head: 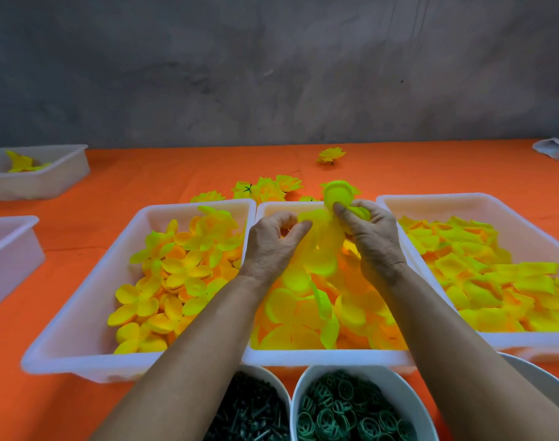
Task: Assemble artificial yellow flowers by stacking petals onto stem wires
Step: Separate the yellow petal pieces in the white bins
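We see the right hand (372,237) pinching a flimsy petal layer (337,194) at centre frame; the left hand (271,241) seemingly pinches another; we'd hold near the middle hole.

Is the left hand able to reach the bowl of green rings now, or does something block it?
Probably yes. The bowl of green rings sits open just below the left hand, nothing covering it. But that hand pinches a yellow petal, so it would need to let go first.

No readable text, labels, brands or numbers anywhere: none on the white trays (80,313), the bowls (399,380), the orange worktop (144,173) or the grey wall (271,74) behind.
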{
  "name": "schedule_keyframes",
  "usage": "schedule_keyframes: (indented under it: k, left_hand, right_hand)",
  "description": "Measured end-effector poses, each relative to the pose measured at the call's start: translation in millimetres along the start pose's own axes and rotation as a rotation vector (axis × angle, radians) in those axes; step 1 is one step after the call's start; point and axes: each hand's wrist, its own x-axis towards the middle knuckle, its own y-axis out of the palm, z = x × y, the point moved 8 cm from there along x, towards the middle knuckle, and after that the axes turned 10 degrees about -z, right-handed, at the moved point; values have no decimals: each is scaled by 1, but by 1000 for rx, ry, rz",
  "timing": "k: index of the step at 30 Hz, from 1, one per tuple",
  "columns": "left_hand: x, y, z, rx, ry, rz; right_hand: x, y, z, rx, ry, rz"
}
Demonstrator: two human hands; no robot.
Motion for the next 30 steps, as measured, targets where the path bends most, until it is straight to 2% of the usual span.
schedule_keyframes:
  k: [3,7,10,12,19,26,30]
  left_hand:
    - [0,1,8,26,-34,44]
    - [-6,11,16,90,-87,187]
    - [-9,15,18,20,-147,261]
    - [-6,11,19,-26,-161,207]
    - [6,-20,12,-22,-57,-159]
    - [6,-23,8,105,-20,-215]
    - [6,-26,2,136,11,-265]
  right_hand:
    - [5,-12,-3,34,27,-75]
    - [6,-10,-6,47,58,-69]
    - [6,-13,-6,47,66,-95]
    - [5,-15,-4,62,52,-109]
    - [5,-19,5,125,32,-139]
    - [-4,-2,1,28,81,6]
    - [-7,9,0,8,67,150]
